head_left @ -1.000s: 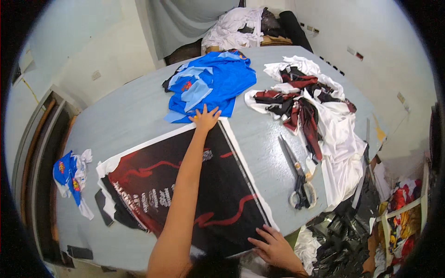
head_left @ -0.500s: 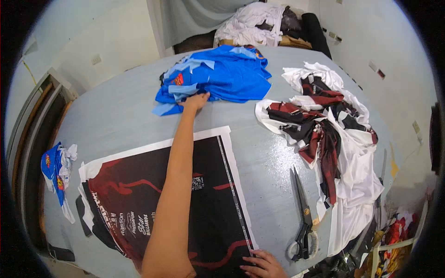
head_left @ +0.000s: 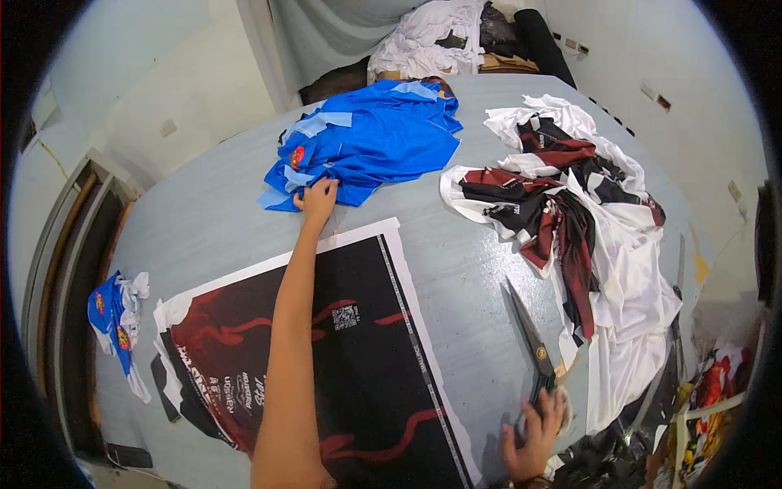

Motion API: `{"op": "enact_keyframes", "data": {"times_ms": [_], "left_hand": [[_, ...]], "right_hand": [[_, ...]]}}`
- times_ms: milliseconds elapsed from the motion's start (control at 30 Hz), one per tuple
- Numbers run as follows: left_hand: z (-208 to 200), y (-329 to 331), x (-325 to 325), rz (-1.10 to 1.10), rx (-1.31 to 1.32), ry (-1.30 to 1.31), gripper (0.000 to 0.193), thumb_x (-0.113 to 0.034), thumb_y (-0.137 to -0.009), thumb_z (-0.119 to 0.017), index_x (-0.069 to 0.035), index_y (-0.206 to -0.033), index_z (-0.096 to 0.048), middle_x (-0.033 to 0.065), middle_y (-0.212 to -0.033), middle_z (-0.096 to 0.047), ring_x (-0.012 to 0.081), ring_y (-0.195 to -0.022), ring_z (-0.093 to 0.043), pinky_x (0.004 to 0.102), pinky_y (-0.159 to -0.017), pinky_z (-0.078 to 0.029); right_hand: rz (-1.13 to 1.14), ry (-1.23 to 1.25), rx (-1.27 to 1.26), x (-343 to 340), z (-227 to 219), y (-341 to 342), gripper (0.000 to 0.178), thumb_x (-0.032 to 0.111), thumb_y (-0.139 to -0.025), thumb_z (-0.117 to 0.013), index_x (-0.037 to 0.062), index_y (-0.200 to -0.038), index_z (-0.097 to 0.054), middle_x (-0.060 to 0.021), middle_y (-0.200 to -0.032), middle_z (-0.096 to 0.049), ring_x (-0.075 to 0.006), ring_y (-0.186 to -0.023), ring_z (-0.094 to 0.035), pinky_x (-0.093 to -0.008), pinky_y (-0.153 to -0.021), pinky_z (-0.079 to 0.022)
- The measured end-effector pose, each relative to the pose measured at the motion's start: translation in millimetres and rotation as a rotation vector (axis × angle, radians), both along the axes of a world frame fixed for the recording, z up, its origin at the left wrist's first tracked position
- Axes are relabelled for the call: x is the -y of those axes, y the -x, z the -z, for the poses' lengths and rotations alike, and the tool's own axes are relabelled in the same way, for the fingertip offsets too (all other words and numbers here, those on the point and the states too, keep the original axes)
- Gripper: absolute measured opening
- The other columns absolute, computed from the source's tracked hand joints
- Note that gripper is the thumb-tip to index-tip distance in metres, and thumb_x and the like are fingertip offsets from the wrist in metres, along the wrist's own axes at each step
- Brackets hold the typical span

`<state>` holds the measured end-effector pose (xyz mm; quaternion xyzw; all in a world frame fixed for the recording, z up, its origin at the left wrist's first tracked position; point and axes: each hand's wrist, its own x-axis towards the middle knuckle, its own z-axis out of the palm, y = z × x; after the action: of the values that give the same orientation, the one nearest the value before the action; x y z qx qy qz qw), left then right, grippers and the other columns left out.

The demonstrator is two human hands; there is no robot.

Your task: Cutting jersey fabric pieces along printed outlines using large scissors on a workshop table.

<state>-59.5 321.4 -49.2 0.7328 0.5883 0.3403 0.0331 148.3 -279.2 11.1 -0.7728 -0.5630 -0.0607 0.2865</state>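
My left arm reaches across a black and dark red printed fabric panel with a white border, lying flat before me. Beyond its far edge, my left hand has its fingers bent at the near edge of a heap of blue fabric pieces, apparently pinching that edge; the fingertips are partly hidden. Near the front right, my right hand is open with fingers spread, at the handles of the large black scissors. It covers part of the handles, and the blades point away from me.
White, black and dark red fabric pieces are heaped along the table's right side. A small blue and white scrap lies at the left edge. White cloth and a black roll stand behind the grey table. Colourful scraps fill the lower right corner.
My left hand has moved left along the near edge of the blue heap. My right hand has left the panel's border and moved right to the scissors' handles. The view has shifted slightly.
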Motion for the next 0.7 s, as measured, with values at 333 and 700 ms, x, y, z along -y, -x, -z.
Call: {"op": "enact_keyframes", "data": {"times_ms": [333, 700], "left_hand": [[-9.9, 15.5, 131.8, 0.2, -0.087, 0.208, 0.05, -0.049, -0.088, -0.052, -0.023, -0.131, -0.051, 0.009, -0.141, -0.044, 0.0403, -0.133, -0.03, 0.066, -0.102, -0.014], [-24.0, 30.0, 323.4, 0.531, -0.358, 0.022, 0.05, -0.043, -0.094, -0.045, -0.018, -0.137, -0.044, 0.0116, -0.145, -0.036, 0.0309, -0.136, -0.027, 0.0571, -0.107, -0.015]], "right_hand": [[0.103, -0.072, -0.134, 11.7, 5.0, -21.0, 0.037, 0.008, -0.069, -0.069, 0.0042, -0.105, -0.062, -0.0207, -0.122, -0.05, -0.0351, -0.109, -0.048, -0.0429, -0.093, -0.039], [-0.202, -0.232, -1.044, -177.7, -18.8, -71.7, 0.024, 0.017, -0.085, -0.063, -0.0041, -0.093, -0.069, -0.0024, -0.083, -0.064, -0.0073, -0.072, -0.055, -0.0216, -0.063, -0.042]]}}
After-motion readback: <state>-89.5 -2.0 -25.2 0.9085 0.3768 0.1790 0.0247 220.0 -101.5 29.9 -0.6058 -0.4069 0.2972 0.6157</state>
